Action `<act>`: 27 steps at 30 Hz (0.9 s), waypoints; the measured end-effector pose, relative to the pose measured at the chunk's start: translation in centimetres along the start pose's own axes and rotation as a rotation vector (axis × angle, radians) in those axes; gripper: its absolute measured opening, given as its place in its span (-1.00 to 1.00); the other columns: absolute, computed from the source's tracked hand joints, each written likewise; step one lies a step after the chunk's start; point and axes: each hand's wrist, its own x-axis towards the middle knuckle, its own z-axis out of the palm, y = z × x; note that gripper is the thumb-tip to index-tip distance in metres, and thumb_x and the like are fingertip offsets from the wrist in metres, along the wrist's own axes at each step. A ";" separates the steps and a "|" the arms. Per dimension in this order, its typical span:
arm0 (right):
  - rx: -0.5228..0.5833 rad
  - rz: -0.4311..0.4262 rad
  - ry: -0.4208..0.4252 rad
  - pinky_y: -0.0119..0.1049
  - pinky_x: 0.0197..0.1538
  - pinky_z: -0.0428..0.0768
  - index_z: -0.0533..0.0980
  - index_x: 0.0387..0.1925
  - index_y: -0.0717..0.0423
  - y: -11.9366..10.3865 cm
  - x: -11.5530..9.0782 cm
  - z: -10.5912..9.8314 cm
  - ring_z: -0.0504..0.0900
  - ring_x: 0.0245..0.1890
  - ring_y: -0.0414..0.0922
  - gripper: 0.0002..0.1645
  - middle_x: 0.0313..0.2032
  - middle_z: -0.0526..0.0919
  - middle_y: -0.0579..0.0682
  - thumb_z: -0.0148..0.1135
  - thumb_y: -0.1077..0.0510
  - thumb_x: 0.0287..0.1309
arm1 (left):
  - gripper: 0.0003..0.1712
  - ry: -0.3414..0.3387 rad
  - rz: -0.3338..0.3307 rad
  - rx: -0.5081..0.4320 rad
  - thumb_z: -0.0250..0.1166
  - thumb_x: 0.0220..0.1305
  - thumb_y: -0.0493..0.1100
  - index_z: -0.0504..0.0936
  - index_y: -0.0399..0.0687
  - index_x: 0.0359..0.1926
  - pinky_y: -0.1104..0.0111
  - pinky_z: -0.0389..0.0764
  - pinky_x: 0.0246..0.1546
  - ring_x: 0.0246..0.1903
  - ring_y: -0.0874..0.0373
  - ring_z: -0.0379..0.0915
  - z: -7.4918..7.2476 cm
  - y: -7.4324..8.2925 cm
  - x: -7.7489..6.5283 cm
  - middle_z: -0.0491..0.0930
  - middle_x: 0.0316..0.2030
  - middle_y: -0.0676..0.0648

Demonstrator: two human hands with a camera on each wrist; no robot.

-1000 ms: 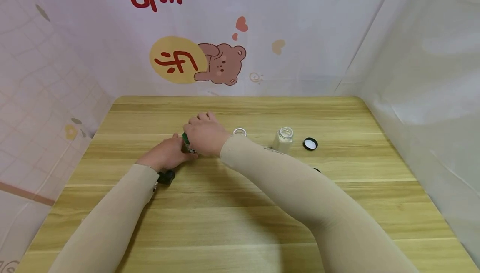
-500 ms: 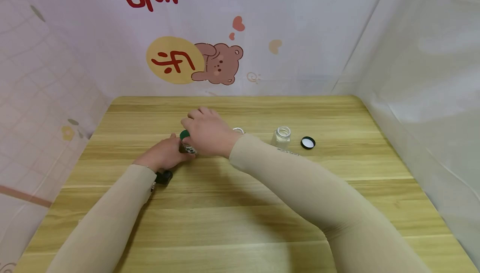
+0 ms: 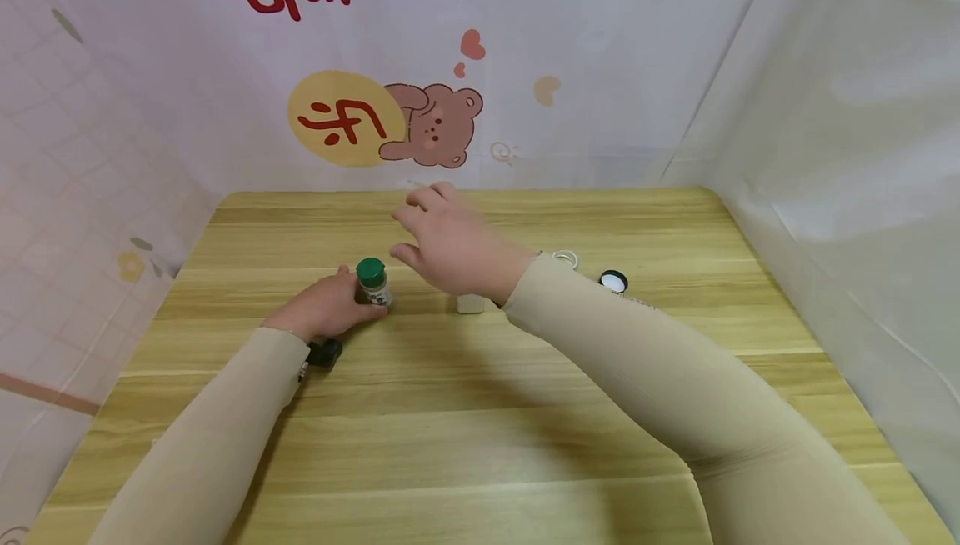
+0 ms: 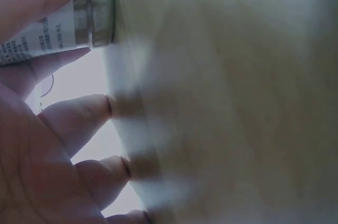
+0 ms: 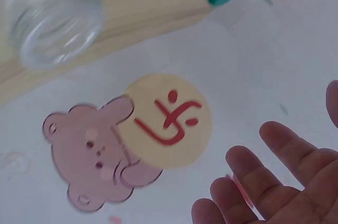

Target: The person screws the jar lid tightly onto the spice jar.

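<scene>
A small labelled jar (image 3: 380, 295) with a green lid (image 3: 371, 272) stands upright on the table at left of centre. My left hand (image 3: 324, 309) grips it low down, thumb on the near side; in the left wrist view the jar's lower end (image 4: 95, 10) lies between thumb and forefinger. Off to the right, my right hand (image 3: 456, 243) is raised with nothing in it, fingers spread and apart from the green lid. Below this hand, a pale jar (image 3: 471, 304) is mostly hidden; a lidless clear glass jar (image 5: 58, 28) appears in the right wrist view.
Past my right sleeve shows the rim of another lidless jar (image 3: 567, 259). A black lid (image 3: 613, 281) lies white side up on the wooden table (image 3: 420, 445). White printed curtains (image 3: 600, 53) close off the back and sides.
My right hand has let go of the green lid and moved up and right, its fingers opening. The left hand keeps its grip on the jar. The green lid now shows fully.
</scene>
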 end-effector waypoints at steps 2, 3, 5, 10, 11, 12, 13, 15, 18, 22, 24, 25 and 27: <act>0.014 0.021 0.017 -0.08 0.56 0.27 0.46 0.43 0.06 0.8 -0.5 -0.4 0.32 0.45 0.10 -0.39 0.40 0.47 0.09 0.04 -0.20 0.61 | 0.02 0.001 -0.007 0.002 0.29 0.42 0.36 0.31 -0.31 0.54 -0.34 0.39 0.37 0.40 -0.54 0.31 0.0 0.1 0.0 -0.05 0.55 -0.65; 0.020 0.028 0.029 -0.07 0.56 0.25 0.46 0.43 0.06 1.2 -0.8 -0.6 0.32 0.45 0.10 -0.40 0.40 0.47 0.10 0.04 -0.19 0.61 | 0.00 0.001 -0.010 0.000 0.30 0.42 0.34 0.33 -0.33 0.53 -0.32 0.43 0.35 0.38 -0.51 0.36 -0.1 0.1 0.0 -0.02 0.55 -0.64; 0.042 0.045 0.059 -0.05 0.58 0.22 0.47 0.43 0.08 2.1 -1.4 -1.0 0.32 0.47 0.11 -0.40 0.40 0.48 0.11 0.06 -0.16 0.60 | 0.00 -0.001 -0.015 0.002 0.31 0.42 0.33 0.34 -0.35 0.51 -0.30 0.46 0.33 0.35 -0.49 0.40 -0.1 0.2 0.0 -0.01 0.54 -0.64; 0.123 0.105 0.163 -0.02 0.65 0.10 0.49 0.39 0.18 4.6 -2.9 -1.7 0.30 0.50 0.14 -0.43 0.40 0.48 0.16 0.07 -0.09 0.61 | -0.03 -0.003 -0.017 0.006 0.31 0.43 0.31 0.35 -0.36 0.51 -0.29 0.45 0.34 0.35 -0.48 0.40 -0.1 0.3 -0.1 -0.03 0.55 -0.64; 0.143 0.124 0.185 -0.01 0.65 0.11 0.49 0.39 0.19 5.2 -3.3 -1.8 0.29 0.50 0.15 -0.44 0.41 0.47 0.17 0.07 -0.07 0.61 | -0.04 -0.002 -0.015 0.006 0.31 0.43 0.30 0.35 -0.35 0.50 -0.28 0.46 0.34 0.34 -0.47 0.42 -0.1 0.3 -0.1 -0.02 0.55 -0.64; 0.164 0.143 0.203 0.00 0.64 0.12 0.48 0.39 0.20 5.8 -3.7 -1.9 0.28 0.51 0.17 -0.44 0.42 0.46 0.18 0.07 -0.06 0.60 | -0.05 0.000 -0.012 0.005 0.32 0.43 0.29 0.36 -0.34 0.49 -0.28 0.47 0.33 0.32 -0.45 0.44 -0.1 0.3 -0.1 0.01 0.54 -0.63; 0.182 0.162 0.217 0.01 0.63 0.15 0.48 0.39 0.20 6.4 -4.0 -1.9 0.26 0.51 0.18 -0.44 0.43 0.44 0.19 0.07 -0.06 0.60 | -0.06 0.001 -0.009 0.005 0.32 0.43 0.29 0.37 -0.34 0.49 -0.27 0.47 0.32 0.31 -0.44 0.45 -0.1 0.3 -0.1 0.02 0.53 -0.63; 0.218 0.196 0.241 0.05 0.60 0.20 0.47 0.39 0.22 7.7 -4.9 -1.8 0.22 0.53 0.22 -0.44 0.46 0.41 0.23 0.07 -0.04 0.60 | -0.08 0.003 -0.005 0.003 0.32 0.43 0.28 0.39 -0.32 0.48 -0.28 0.47 0.32 0.30 -0.44 0.45 -0.1 0.4 -0.1 0.02 0.53 -0.63; 0.256 0.245 0.251 0.12 0.57 0.23 0.45 0.40 0.26 9.6 -6.3 -1.6 0.16 0.54 0.26 -0.43 0.50 0.34 0.27 0.07 -0.02 0.60 | -0.07 0.000 -0.005 0.002 0.33 0.43 0.29 0.38 -0.33 0.49 -0.29 0.44 0.35 0.34 -0.47 0.41 -0.1 0.4 0.0 -0.05 0.55 -0.64; 0.258 0.293 0.230 0.20 0.58 0.16 0.42 0.40 0.33 12.4 -8.2 -0.8 0.11 0.56 0.33 -0.43 0.51 0.30 0.33 0.07 0.03 0.60 | -0.04 -0.001 -0.007 0.003 0.33 0.41 0.30 0.37 -0.35 0.49 -0.28 0.44 0.35 0.32 -0.45 0.43 0.0 0.3 0.2 -0.01 0.54 -0.63; 0.249 0.320 0.203 0.23 0.59 0.12 0.40 0.42 0.35 13.9 -9.1 -0.2 0.10 0.57 0.35 -0.42 0.52 0.29 0.35 0.06 0.04 0.61 | -0.03 -0.002 -0.006 0.004 0.34 0.41 0.31 0.38 -0.36 0.48 -0.27 0.47 0.32 0.29 -0.42 0.46 0.0 0.3 0.2 0.04 0.52 -0.62; 0.246 0.335 0.187 0.24 0.60 0.10 0.39 0.43 0.36 14.6 -9.6 0.1 0.09 0.57 0.36 -0.41 0.52 0.28 0.35 0.05 0.04 0.61 | -0.03 -0.004 -0.007 0.003 0.34 0.40 0.31 0.37 -0.37 0.47 -0.27 0.48 0.31 0.28 -0.40 0.47 0.0 0.2 0.1 0.07 0.52 -0.62; 0.255 0.368 0.151 0.26 0.60 0.06 0.35 0.46 0.36 16.0 -10.4 0.7 0.06 0.58 0.38 -0.39 0.54 0.24 0.37 0.02 0.03 0.63 | -0.02 -0.006 -0.012 0.002 0.35 0.40 0.31 0.37 -0.39 0.47 -0.24 0.51 0.28 0.24 -0.36 0.50 0.0 0.2 0.1 0.12 0.49 -0.60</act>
